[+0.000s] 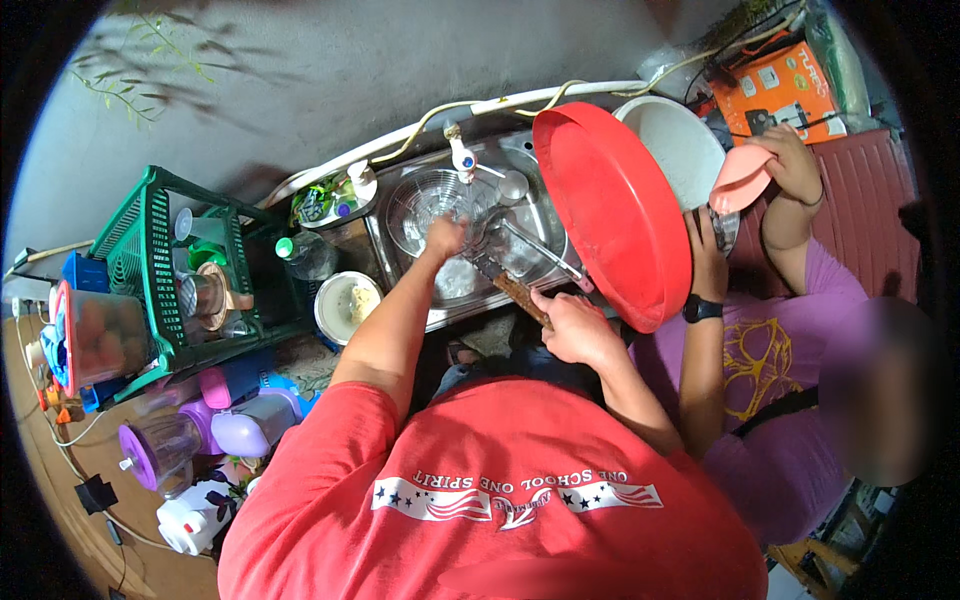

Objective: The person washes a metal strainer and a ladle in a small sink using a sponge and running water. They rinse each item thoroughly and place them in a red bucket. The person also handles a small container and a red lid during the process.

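My left hand [448, 235] is in the stainless steel sink [495, 296], under the faucet [463, 156], by the upper end of a long utensil; what its fingers grip is blurred. My right hand [574, 324] is closed around the brown handle [517, 289] of that utensil, its index finger laid along it. A round wire rack or strainer [409, 206] lies at the sink's left side. A ladle [513, 186] and a long metal utensil with a pink end [551, 259] lie in the sink to the right of my left hand.
At right, a co-worker in a purple shirt holds a pink scoop [739, 178] beside a large red basin [607, 217] and a white tub [671, 142]. A white bowl [328, 307], a plastic bottle [309, 255] and a green plastic rack [161, 277] stand left of the sink.
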`<state>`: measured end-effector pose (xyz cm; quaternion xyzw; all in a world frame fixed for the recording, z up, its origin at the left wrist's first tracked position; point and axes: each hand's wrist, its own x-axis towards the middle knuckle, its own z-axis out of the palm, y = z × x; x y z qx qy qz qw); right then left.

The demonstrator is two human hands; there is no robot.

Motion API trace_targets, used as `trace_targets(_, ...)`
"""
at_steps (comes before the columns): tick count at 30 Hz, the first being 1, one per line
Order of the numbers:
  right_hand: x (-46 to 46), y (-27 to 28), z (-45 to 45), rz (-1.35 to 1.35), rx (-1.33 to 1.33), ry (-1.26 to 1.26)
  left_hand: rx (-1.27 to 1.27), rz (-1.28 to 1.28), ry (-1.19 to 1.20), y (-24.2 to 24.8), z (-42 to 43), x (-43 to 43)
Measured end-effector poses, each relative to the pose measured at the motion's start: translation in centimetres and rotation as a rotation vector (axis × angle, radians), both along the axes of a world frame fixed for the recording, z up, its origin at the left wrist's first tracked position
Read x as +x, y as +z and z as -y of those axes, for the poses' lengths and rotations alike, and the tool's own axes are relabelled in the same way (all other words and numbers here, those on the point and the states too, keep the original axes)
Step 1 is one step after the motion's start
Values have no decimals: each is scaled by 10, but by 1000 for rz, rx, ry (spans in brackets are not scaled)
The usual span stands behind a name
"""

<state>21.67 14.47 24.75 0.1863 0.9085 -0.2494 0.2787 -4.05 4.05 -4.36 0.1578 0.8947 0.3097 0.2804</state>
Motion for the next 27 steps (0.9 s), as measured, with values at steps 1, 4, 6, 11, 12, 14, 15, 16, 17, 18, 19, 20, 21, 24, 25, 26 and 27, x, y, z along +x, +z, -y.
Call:
trace_targets(1, -1, 0, 1, -5, 15, 21, 108, 71, -116, -14, -9, 9)
trace_targets(4, -6, 0, 5, 60, 37, 44, 150, 208, -126, -40, -55, 25)
trace_targets(6, -7, 2, 11, 66, 74, 78, -2, 186, -87, -42, -76, 22)
trace_targets(11, -1, 12, 20, 113, 28, 51, -269, -46, 277, -19, -63, 1)
trace_targets(12, 2, 14, 20, 120, 22, 33, -263, -80, 309, -12, -60, -3)
trace_targets(14, 4, 15, 19, 112, 3, 12, -288, -116, 183, -1, -54, -3)
trace_targets(15, 6, 15, 18, 97, -6, 9, -299, -102, 19, 2, -51, -2)
trace_targets(16, 6, 15, 16, 78, -11, 7, -275, -133, -139, 4, -49, -1)
trace_targets(17, 7, 14, 14, 80, -11, -4, -306, -88, -234, 4, -50, 1)
trace_targets(18, 8, 14, 12, 84, -8, -17, -304, -85, -326, 2, -49, 1)
trace_targets(19, 9, 13, 10, 101, -2, -35, -282, -96, -422, -1, -50, 1)
trace_targets(20, 10, 12, 9, 96, 6, -30, -342, -202, -388, -5, -51, 0)
trace_targets(21, 10, 11, 9, 106, 16, -25, -407, -337, -355, -9, -52, -2)
trace_targets(24, 12, 9, 9, 156, 21, -17, -603, -567, -329, -18, -58, -8)
trace_targets(25, 12, 8, 10, 165, 28, -17, -464, -494, -415, -18, -61, -9)
trace_targets(26, 12, 8, 10, 160, 16, -25, -375, -403, -498, -17, -61, -11)
trace_targets(27, 12, 8, 10, 148, 14, -36, -244, -329, -558, -15, -60, -12)
